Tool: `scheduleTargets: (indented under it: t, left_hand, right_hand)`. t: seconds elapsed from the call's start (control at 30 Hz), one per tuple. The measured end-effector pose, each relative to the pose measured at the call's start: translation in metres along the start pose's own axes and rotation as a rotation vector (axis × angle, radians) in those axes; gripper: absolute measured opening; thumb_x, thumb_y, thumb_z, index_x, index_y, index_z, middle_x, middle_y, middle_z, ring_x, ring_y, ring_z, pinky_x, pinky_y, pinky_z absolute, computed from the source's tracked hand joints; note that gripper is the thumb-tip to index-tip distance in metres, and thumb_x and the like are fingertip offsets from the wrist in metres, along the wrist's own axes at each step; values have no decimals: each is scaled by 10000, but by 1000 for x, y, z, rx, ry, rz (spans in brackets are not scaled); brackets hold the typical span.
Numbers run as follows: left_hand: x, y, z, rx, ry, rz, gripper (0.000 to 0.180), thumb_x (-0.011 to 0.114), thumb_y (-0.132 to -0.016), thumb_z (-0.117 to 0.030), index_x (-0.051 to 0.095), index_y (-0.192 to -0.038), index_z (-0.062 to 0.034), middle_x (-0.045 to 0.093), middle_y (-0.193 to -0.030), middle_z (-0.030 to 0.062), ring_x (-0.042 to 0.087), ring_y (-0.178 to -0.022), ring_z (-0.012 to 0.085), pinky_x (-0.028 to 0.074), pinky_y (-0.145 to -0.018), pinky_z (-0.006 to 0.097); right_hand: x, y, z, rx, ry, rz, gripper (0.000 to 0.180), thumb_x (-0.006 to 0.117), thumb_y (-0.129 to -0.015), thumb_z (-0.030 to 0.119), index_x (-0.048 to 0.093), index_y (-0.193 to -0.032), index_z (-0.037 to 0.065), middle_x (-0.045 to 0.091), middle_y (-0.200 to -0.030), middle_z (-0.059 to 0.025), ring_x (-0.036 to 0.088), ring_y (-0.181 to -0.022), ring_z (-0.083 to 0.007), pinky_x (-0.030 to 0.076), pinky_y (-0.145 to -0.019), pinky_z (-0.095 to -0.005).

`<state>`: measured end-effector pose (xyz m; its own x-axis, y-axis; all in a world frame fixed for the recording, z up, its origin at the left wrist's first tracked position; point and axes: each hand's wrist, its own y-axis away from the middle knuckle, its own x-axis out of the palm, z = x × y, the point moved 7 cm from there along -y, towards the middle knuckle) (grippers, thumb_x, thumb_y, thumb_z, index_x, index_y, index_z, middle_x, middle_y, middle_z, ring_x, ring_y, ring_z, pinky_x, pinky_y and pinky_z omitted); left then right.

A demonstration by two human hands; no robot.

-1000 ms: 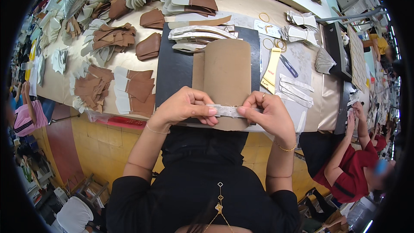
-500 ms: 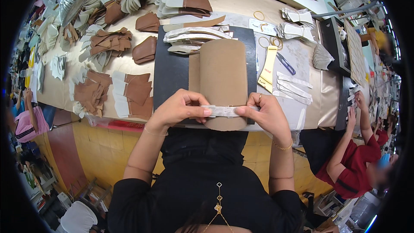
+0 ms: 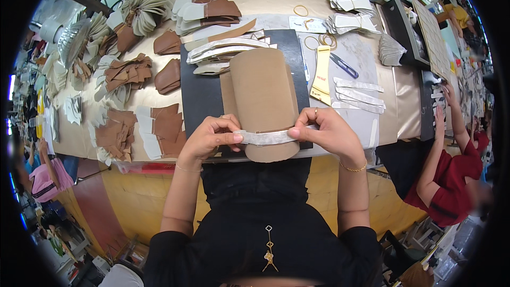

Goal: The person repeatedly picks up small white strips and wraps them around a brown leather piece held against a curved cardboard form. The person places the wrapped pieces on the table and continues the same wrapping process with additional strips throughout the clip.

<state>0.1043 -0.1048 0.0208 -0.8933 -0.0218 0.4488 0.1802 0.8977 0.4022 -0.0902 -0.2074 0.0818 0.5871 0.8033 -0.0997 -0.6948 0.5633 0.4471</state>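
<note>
Between my two hands stretches a narrow whitish-grey strip (image 3: 264,138), slightly bowed, across the near end of a rounded brown form (image 3: 265,87). My left hand (image 3: 215,134) pinches its left end between thumb and fingers. At the other end, my right hand (image 3: 323,132) pinches it the same way. A thin brown edge shows along the strip's upper side. The form lies on a black board (image 3: 199,93). Several similar pale strips (image 3: 231,49) are stacked at the board's far end, and more strips (image 3: 358,95) lie to the right.
Brown and white leather pieces (image 3: 159,127) lie in piles on the left of the table. A yellow packet (image 3: 321,74), blue-handled snips (image 3: 344,65) and rubber bands (image 3: 328,40) sit right of the board. A black tray (image 3: 404,29) stands farther right, near a co-worker in red (image 3: 446,180).
The strip is pulled out longer and straighter, with my hands farther apart along it. The table has shifted a little leftward in the view.
</note>
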Motion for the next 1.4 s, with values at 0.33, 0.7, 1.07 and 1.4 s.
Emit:
scheduleTargets:
  t: [0.33, 0.7, 1.07, 1.4]
  left_hand:
    - [1, -2, 2, -4, 50, -22, 101, 728, -778, -31, 669, -795, 50, 559, -805, 73, 628, -675, 177, 543, -627, 291]
    - [0, -3, 5, -20, 46, -46, 112, 724, -771, -50, 662, -770, 44, 593, -817, 93, 640, -681, 196, 552, -645, 303]
    - [3, -2, 4, -10, 74, -58, 101, 701, -780, -47, 650, -767, 40, 605, -818, 87, 642, -682, 198, 556, -653, 308]
    - [5, 8, 4, 32, 96, -62, 84, 676, -808, -54, 640, -805, 22, 581, -881, 66, 622, -807, 186, 558, -712, 308]
  right_hand:
    - [-5, -5, -20, -27, 152, -63, 300, 751, -814, 263, 577, -701, 47, 574, -657, 30, 471, -629, -29, 366, -549, -191]
    - [1, -3, -66, 36, -565, -5, 215, 694, -871, 236, 606, -852, 41, 623, -759, -22, 612, -706, -85, 529, -657, -227]
    - [11, -1, -83, -45, -553, -188, 201, 683, -886, 215, 612, -920, 30, 571, -806, -2, 555, -698, -67, 489, -658, -213]
    - [-10, 32, -50, -308, -201, -634, 166, 603, -912, 126, 644, -1041, 30, 595, -1063, -79, 575, -940, -171, 472, -828, -297]
